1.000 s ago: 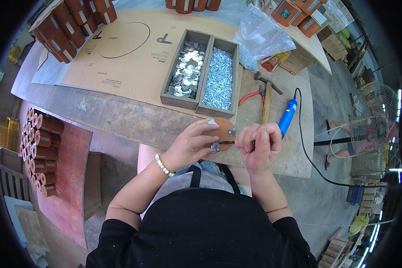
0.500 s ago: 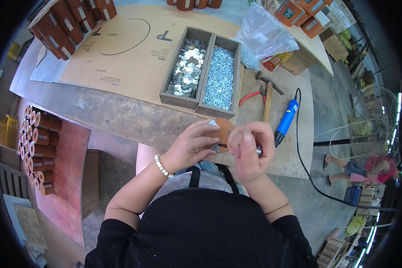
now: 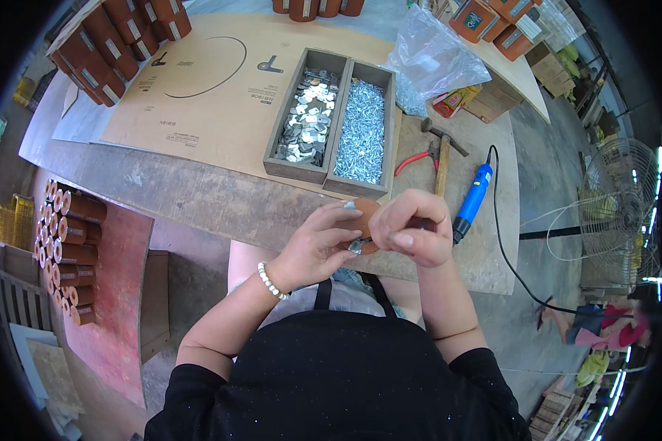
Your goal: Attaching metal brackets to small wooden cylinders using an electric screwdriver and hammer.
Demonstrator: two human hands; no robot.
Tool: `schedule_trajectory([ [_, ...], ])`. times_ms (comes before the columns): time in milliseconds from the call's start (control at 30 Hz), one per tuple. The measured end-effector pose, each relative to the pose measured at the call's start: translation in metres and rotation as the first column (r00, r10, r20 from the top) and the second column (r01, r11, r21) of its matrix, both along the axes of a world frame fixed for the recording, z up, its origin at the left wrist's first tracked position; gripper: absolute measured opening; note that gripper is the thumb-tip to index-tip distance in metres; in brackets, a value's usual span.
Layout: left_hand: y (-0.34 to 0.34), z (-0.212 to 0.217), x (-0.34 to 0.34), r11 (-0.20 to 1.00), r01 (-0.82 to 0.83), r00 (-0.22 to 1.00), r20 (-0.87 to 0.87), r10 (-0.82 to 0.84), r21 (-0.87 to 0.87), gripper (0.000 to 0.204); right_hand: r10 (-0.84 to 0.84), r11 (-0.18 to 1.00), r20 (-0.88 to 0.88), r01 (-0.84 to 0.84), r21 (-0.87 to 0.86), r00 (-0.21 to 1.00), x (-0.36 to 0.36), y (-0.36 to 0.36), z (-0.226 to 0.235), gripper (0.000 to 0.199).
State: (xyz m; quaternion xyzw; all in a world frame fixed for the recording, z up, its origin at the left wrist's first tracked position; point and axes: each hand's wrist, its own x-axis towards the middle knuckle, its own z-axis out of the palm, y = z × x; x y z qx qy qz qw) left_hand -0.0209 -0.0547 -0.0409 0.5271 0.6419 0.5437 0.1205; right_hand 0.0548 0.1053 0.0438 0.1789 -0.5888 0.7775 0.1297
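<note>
The left hand [image 3: 318,246] and the right hand [image 3: 412,228] meet at the near edge of the worktop [image 3: 198,195], both closed around a small brown wooden piece [image 3: 365,214]; the left hand cups it from the side and below with its fingers curled, while the right hand pinches over its right part, thumb forward; a small shiny metal part [image 3: 356,246] shows between the two hands at the lower edge of the piece, though it is too small to tell what kind of fitting it is; a white bead bracelet [image 3: 270,281] sits on the left wrist.

Just beyond the hands stands a grey wooden tray with two compartments [image 3: 331,121]; the left compartment holds flat silver metal plates [image 3: 307,121], the right one a heap of silver screws [image 3: 362,132]; the tray rests partly on a sheet of brown cardboard [image 3: 198,88]. To the right of the tray lie a hammer [image 3: 441,147] and red-handled pliers [image 3: 412,160], close together; near the right hand lies a blue corded power tool [image 3: 472,195], its black cable running off the worktop's right side. A clear plastic bag [image 3: 430,59] lies behind the hammer; brown cylindrical pieces [image 3: 118,37] are stacked at the far left corner, and more of them [image 3: 70,246] are piled below the worktop on the left.
</note>
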Motion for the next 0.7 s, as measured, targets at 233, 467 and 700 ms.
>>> schedule_trajectory([
  [233, 0.001, -0.001, -0.004, 1.0, 0.01, 0.999, -0.039, -0.01, 0.008, 0.029, -0.025, 0.999, -0.035, 0.026, 0.027, 0.999, -0.001, -0.003, 0.002, 0.012],
  [467, 0.001, 0.005, -0.005, 1.0, 0.027, 0.999, -0.022, -0.027, 0.013, 0.028, -0.001, 0.997, -0.001, 0.001, -0.073, 1.0, -0.001, -0.003, 0.003, 0.009],
  [700, -0.003, 0.003, 0.0, 0.999, 0.018, 0.998, -0.064, -0.017, 0.027, 0.029, -0.249, 0.946, -0.102, 0.22, -0.238, 0.963, 0.018, 0.01, 0.001, 0.007],
])
